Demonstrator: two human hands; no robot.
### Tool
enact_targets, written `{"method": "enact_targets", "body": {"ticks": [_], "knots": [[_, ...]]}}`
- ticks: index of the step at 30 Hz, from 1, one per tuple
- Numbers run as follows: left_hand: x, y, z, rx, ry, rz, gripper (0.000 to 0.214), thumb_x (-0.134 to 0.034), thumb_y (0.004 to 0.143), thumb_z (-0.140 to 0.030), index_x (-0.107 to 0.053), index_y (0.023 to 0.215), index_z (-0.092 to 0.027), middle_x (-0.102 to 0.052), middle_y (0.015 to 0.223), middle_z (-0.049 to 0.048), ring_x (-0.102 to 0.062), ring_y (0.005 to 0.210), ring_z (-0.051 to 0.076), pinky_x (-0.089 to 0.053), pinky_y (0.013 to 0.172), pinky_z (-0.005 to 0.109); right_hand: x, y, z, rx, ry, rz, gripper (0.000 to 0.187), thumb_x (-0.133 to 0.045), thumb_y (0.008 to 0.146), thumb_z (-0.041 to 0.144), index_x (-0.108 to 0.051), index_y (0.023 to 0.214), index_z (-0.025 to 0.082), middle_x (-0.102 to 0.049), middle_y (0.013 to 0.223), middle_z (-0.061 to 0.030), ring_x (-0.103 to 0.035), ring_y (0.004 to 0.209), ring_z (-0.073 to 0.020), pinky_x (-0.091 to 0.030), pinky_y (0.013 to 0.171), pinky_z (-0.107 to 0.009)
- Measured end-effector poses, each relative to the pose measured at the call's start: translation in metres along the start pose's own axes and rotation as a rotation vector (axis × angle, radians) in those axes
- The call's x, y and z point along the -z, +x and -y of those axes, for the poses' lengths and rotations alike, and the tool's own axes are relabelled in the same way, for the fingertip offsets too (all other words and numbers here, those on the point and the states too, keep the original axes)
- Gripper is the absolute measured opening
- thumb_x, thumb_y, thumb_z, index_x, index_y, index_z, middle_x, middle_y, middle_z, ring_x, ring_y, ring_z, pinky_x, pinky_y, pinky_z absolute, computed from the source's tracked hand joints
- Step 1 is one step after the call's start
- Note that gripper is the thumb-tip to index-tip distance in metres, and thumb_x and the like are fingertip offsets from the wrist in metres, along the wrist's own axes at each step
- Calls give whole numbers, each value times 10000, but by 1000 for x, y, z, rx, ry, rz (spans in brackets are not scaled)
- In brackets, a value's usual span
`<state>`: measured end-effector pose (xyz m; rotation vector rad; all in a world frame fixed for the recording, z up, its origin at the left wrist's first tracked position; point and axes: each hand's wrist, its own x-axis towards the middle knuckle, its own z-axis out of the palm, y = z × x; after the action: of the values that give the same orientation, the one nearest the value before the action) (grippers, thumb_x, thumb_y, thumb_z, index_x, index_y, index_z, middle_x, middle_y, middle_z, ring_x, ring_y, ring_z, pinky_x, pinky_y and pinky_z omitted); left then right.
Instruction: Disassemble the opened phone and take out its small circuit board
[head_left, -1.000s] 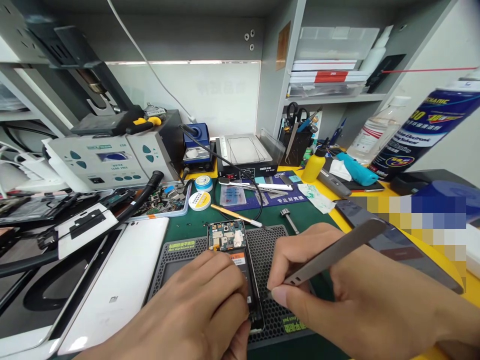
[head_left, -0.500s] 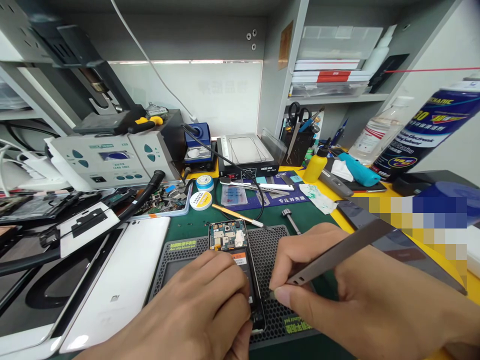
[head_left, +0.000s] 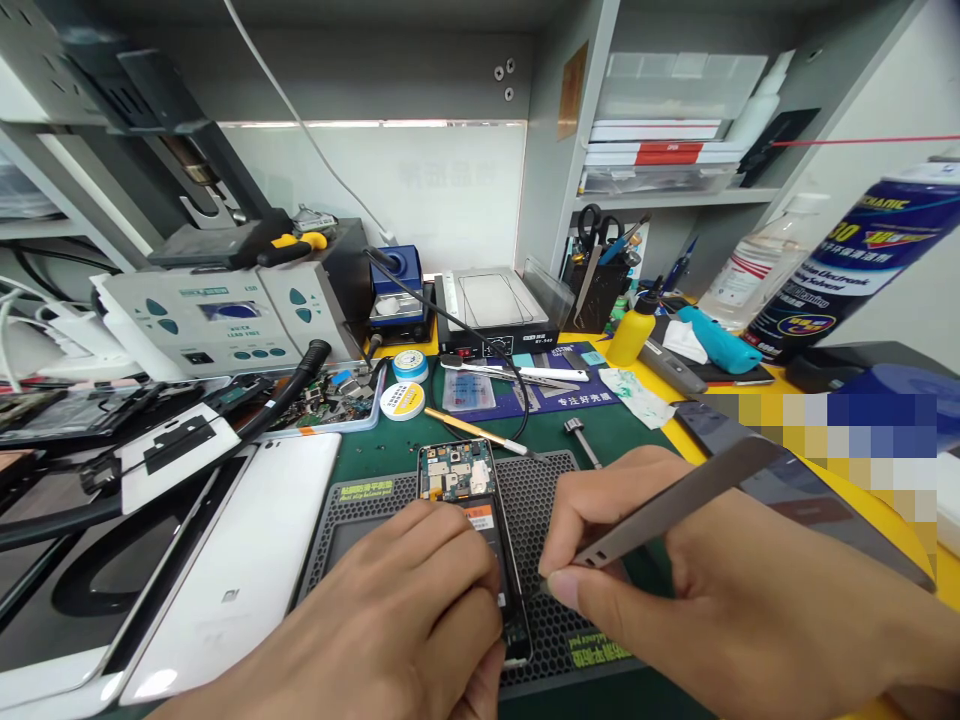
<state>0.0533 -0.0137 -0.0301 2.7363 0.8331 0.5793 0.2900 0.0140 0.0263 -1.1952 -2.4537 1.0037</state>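
Note:
An opened phone (head_left: 459, 472) lies on a grey honeycomb mat (head_left: 536, 490), its circuit board bare at the top and its dark battery below. My left hand (head_left: 405, 610) is curled over the phone's lower left part, fingers closed towards the thumb; whatever is between the fingertips is hidden. Just right of the phone, my right hand (head_left: 637, 590) pinches a pair of grey metal tweezers (head_left: 675, 505) between thumb and forefinger. The broad rear end of the tweezers points up to the right, and their tips are out of sight.
A white tablet-like back cover (head_left: 247, 560) lies at left beside a black hose (head_left: 300, 385). Beyond the mat are a brush (head_left: 476, 432), round tins (head_left: 403, 401) and a tray of boards (head_left: 337, 395). A yellow bottle (head_left: 632, 332) and spray can (head_left: 847, 260) stand at right.
Almost nothing differs. The rear end of the tweezers has shifted very slightly in my right hand; my left hand and the phone keep their places.

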Motion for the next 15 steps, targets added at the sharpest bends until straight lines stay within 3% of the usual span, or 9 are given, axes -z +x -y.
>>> {"method": "enact_targets", "body": {"ticks": [8, 15], "knots": [[-1, 1, 0, -11, 29, 3, 141, -611, 920, -64, -563, 880, -191, -560, 928, -1, -518, 914, 174, -467, 936, 389, 1, 0, 0, 8, 6, 31, 152, -547, 841, 120, -541, 771, 254, -642, 714, 70, -626, 660, -125, -431, 513, -201], [3, 4, -2, 55, -65, -31, 187, -579, 902, -37, -602, 913, -222, -623, 977, -15, -584, 952, 146, -489, 1012, 346, 0, 1, 2, 37, -39, -5, 157, -557, 818, 98, -542, 755, 241, -657, 705, 61, -636, 653, -123, -416, 488, -186]]}}
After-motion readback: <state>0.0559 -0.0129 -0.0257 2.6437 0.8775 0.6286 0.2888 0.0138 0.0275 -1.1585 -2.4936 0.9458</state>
